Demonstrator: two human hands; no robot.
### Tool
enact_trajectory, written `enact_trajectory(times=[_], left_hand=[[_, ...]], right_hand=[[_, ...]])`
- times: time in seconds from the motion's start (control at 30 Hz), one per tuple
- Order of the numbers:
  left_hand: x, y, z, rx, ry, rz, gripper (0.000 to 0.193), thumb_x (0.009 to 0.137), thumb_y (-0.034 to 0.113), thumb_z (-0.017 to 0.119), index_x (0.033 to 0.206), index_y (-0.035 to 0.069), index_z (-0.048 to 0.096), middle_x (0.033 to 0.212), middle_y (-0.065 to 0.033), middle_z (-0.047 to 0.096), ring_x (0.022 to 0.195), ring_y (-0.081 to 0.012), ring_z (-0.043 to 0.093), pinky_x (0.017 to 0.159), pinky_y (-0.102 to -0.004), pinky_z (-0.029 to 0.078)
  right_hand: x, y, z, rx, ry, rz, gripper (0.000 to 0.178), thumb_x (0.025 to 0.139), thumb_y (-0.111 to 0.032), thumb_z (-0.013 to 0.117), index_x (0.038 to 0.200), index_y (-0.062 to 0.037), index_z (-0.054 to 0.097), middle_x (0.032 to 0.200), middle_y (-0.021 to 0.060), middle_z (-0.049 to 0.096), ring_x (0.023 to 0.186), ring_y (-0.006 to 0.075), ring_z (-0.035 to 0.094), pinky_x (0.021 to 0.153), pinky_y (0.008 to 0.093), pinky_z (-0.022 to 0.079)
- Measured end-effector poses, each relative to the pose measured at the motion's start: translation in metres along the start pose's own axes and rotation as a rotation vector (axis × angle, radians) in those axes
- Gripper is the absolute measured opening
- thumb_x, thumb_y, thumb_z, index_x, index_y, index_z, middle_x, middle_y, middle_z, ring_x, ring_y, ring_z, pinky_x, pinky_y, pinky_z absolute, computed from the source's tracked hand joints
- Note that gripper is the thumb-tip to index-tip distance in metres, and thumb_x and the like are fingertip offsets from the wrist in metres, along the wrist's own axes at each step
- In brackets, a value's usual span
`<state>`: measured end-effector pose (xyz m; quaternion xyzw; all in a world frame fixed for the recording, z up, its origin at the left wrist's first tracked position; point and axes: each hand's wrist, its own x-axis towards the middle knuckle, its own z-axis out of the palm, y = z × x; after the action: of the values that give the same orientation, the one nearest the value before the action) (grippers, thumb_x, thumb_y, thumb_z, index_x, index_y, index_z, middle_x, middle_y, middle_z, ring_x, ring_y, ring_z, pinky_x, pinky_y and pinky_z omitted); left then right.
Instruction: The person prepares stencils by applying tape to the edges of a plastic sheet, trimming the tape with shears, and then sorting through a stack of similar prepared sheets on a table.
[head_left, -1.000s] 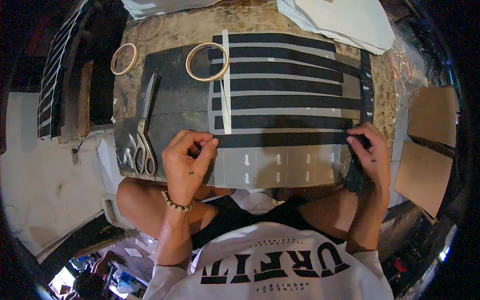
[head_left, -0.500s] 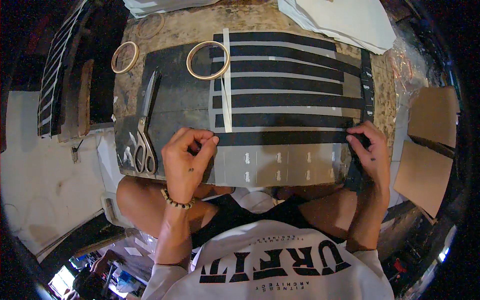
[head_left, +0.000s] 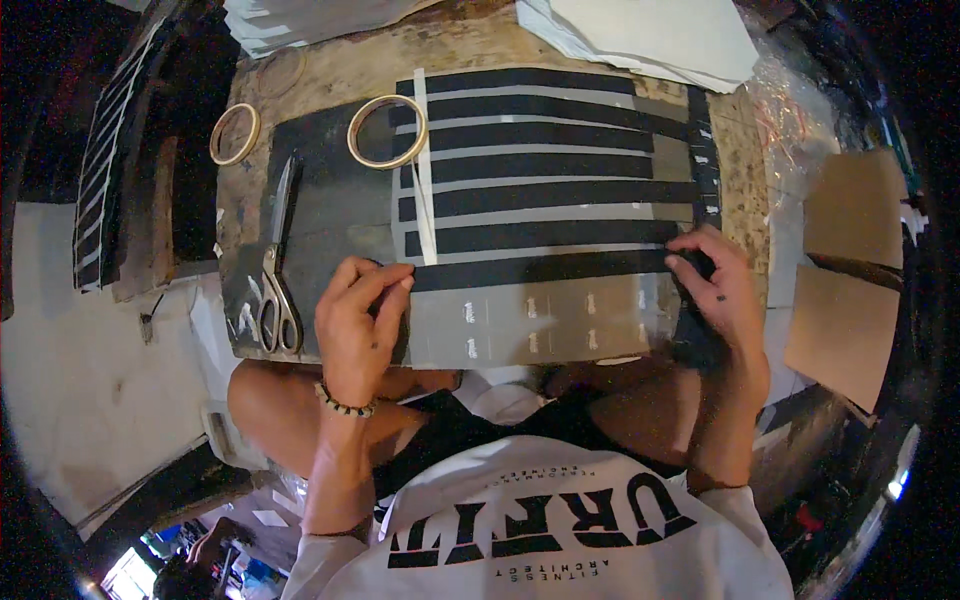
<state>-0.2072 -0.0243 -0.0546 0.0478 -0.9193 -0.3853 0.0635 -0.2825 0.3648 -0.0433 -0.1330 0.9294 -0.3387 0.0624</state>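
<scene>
The lowest black strip (head_left: 540, 270) lies across a grey printed sheet (head_left: 500, 315), stretched sideways between my hands. Thumb and forefinger of my left hand (head_left: 355, 320) pinch its left end. At its right end, the fingers of my right hand (head_left: 722, 290) are closed on the strip. Several more black strips (head_left: 540, 200) run in rows farther up the sheet, with grey gaps between them. A narrow cream tape strip (head_left: 424, 190) crosses their left ends. One masking tape roll (head_left: 385, 163) rests partly over that tape.
Large scissors (head_left: 270, 262) lie on the dark board (head_left: 335, 220) at the left. Another tape roll (head_left: 235, 160) sits at the table's far left. White sheets (head_left: 640, 45) are stacked at the back, and brown cardboard pieces (head_left: 842, 330) stand off to the right.
The whole view has shifted, so the table and hands appear farther left. Both hands keep to the ends of the lowest black strip, which lies in about the same place on the sheet.
</scene>
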Motion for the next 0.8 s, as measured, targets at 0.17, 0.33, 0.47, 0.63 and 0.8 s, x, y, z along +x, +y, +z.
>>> enact_trajectory(times=[0.17,0.33,0.47,0.63,0.8], left_hand=[[-0.002,0.003,0.004,0.110,0.012,0.083,0.017,0.082,0.004,0.075,0.099,0.005,0.075,0.079,-0.0112,0.056,0.068,-0.0261,0.058,0.062,-0.0356,0.046],[-0.007,-0.009,0.008,0.235,0.069,0.223,0.017,0.084,0.004,0.073,0.101,0.004,0.075,0.080,-0.0114,0.056,0.070,-0.0267,0.057,0.064,-0.0360,0.046],[-0.008,0.006,0.004,0.321,0.041,0.215,0.016,0.083,0.005,0.073,0.099,0.005,0.075,0.079,-0.0118,0.053,0.074,-0.0299,0.055,0.068,-0.0400,0.045],[-0.008,0.007,0.000,0.307,-0.002,0.228,0.018,0.083,0.004,0.073,0.100,0.005,0.076,0.079,-0.0128,0.052,0.075,-0.0303,0.054,0.068,-0.0402,0.045],[-0.007,0.012,0.000,0.341,-0.028,0.228,0.019,0.082,0.004,0.073,0.100,0.004,0.076,0.081,-0.0129,0.054,0.077,-0.0310,0.055,0.070,-0.0412,0.045]], right_hand=[[-0.003,0.000,-0.006,0.009,-0.011,0.038,0.015,0.084,-0.009,0.073,0.098,-0.0033,0.068,0.090,0.0135,0.065,0.090,0.0323,0.064,0.080,0.0380,0.050],[-0.004,0.012,-0.002,0.029,-0.012,-0.007,0.015,0.083,-0.009,0.074,0.095,-0.0025,0.066,0.092,0.0143,0.066,0.091,0.0334,0.065,0.080,0.0402,0.051],[-0.002,0.015,-0.001,0.039,0.030,-0.089,0.016,0.082,-0.011,0.074,0.094,-0.0032,0.067,0.091,0.0145,0.066,0.090,0.0348,0.064,0.079,0.0410,0.051],[-0.004,0.017,-0.003,0.039,0.029,-0.076,0.015,0.081,-0.013,0.073,0.092,-0.0050,0.068,0.089,0.0148,0.066,0.087,0.0366,0.064,0.078,0.0423,0.051],[-0.008,0.019,-0.002,0.015,0.053,-0.109,0.013,0.081,-0.011,0.072,0.092,-0.0051,0.068,0.090,0.0149,0.066,0.088,0.0362,0.065,0.078,0.0428,0.052]])
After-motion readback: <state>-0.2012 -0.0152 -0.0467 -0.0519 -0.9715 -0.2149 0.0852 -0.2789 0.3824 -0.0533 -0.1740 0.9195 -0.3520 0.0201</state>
